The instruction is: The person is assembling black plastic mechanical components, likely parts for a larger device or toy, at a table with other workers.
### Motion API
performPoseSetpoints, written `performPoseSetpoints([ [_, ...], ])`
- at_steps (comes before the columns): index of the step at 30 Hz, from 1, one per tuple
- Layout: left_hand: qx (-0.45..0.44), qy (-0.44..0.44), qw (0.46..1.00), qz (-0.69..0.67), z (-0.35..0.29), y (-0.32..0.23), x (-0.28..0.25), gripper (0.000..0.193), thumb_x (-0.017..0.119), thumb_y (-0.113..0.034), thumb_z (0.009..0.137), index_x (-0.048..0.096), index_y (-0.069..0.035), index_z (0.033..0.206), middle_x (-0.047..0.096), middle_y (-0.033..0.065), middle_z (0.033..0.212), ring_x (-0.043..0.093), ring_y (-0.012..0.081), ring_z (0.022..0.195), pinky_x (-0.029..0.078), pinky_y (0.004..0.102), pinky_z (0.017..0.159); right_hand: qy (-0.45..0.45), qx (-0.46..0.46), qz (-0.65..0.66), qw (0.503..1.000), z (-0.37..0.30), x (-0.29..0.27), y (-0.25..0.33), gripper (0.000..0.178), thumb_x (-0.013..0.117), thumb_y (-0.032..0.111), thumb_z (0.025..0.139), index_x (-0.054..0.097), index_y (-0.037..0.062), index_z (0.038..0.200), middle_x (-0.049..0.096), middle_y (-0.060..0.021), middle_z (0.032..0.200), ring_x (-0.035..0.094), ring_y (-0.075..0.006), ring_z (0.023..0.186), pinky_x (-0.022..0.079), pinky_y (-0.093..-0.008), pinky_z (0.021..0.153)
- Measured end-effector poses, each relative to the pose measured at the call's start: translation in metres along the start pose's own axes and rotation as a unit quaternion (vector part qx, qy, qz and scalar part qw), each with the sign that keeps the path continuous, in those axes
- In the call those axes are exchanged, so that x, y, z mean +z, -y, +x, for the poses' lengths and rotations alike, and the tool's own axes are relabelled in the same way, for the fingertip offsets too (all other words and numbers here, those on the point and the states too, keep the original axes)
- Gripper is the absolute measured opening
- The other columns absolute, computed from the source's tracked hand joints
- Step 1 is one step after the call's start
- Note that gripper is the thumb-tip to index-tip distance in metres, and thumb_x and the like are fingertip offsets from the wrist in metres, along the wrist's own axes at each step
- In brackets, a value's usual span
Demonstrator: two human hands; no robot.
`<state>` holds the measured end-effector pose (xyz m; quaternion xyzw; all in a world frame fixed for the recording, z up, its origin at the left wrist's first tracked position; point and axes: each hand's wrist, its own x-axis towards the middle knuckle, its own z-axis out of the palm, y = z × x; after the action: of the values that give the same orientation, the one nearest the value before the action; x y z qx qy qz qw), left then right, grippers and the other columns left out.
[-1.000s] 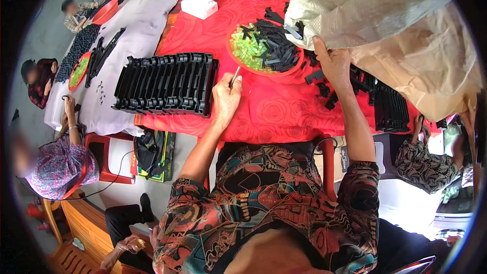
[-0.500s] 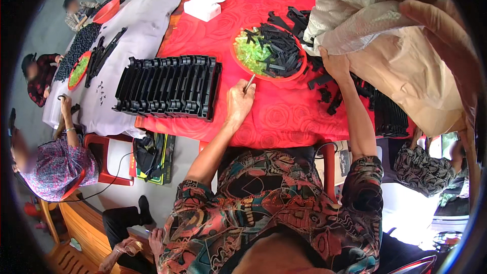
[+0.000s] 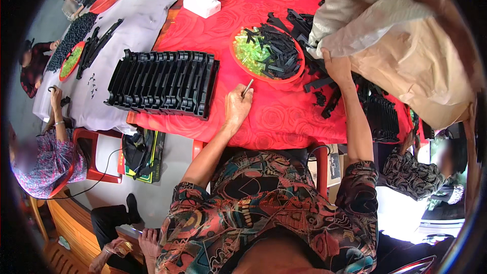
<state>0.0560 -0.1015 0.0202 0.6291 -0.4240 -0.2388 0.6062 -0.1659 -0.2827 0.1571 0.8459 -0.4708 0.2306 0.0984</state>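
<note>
From where I stand the work looks partway along: a block of black ridged frames (image 3: 162, 83) stands lined up on the red-covered bench (image 3: 279, 116), to the left of the person, while plenty of loose stuff lies unassembled. One orange bowl (image 3: 234, 61) sits ahead, holding yellow-green pieces (image 3: 248, 53) and black strips (image 3: 284, 56), both far too many to count; more loose black parts (image 3: 329, 106) are strewn to its right. The left hand (image 3: 238, 106) is closed around one thin metal tool (image 3: 247, 87), its tip just short of the bowl. The right hand (image 3: 337, 67) is up at the lip of one big pale sack (image 3: 406, 66); its fingertips are partly hidden, so I can't tell whether it pinches anything. I make it about ten frames in the block, pressed too close for certainty, plus one second black stack (image 3: 381, 119) and one white box (image 3: 203, 3).
</note>
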Motion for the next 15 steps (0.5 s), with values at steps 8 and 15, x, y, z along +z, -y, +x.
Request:
performPoseSetpoints([
  [8,0.006,0.009,0.999,0.032,-0.008,-0.012,-0.004,0.019,0.057,-0.013,0.079,0.051,0.0,0.066,0.047,0.0102,0.051,0.046,0.0192,0.048,0.035,0.035,0.045,0.056,0.022,0.188,0.98,-0.024,-0.002,0.006,0.027,0.062,0.022,0.079,0.055,-0.0031,0.082,0.055,-0.0046,0.064,0.049,-0.0095,0.048,0.039,-0.0249,0.043],
  [15,0.023,0.014,0.999,0.047,-0.011,-0.01,-0.008,0.017,0.056,-0.017,0.079,0.051,-0.002,0.072,0.053,0.0184,0.057,0.054,0.0364,0.054,0.038,0.0437,0.048,0.046,0.155,0.258,0.952,-0.073,0.014,0.011,0.034,0.059,0.028,0.08,0.053,-0.0009,0.063,0.054,-0.0116,0.052,0.057,-0.0179,0.046,0.043,-0.0311,0.047],
])
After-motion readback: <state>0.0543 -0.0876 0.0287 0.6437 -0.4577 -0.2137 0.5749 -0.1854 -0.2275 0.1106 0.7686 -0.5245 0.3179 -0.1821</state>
